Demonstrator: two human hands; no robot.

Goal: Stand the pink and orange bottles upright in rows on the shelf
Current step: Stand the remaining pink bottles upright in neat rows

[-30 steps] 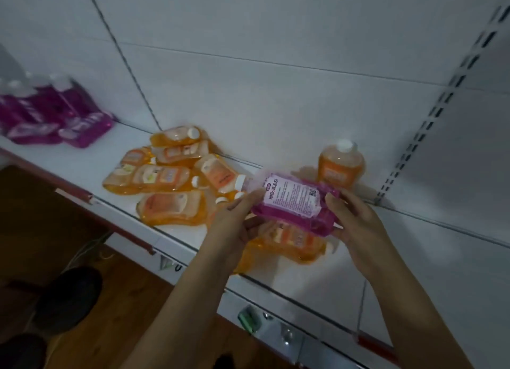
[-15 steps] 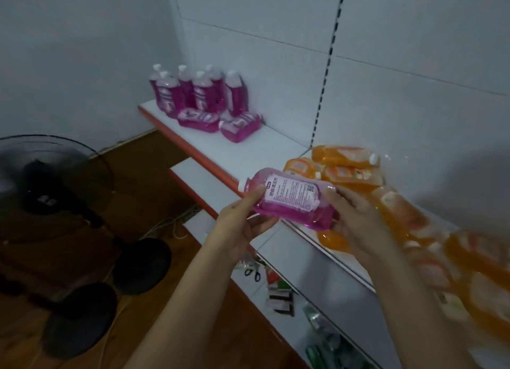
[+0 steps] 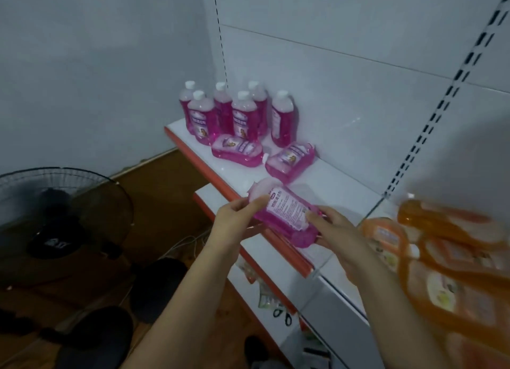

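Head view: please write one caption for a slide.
Both hands hold a pink bottle sideways above the shelf, near six upright ones.

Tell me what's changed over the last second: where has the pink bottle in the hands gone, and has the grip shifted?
The held pink bottle has been carried left, away from the lying orange bottles, toward the group of pink bottles at the shelf end. The view swung left with it. Unchanged: left hand at the cap end, right hand at the base, bottle on its side; two pink bottles still lie flat.

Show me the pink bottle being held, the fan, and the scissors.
held pink bottle (image 3: pixel 287 212), head view, on its white label.
fan (image 3: pixel 59 216), head view, on the dark hub.
scissors (image 3: pixel 283 314), head view, on the handles, lower shelf.
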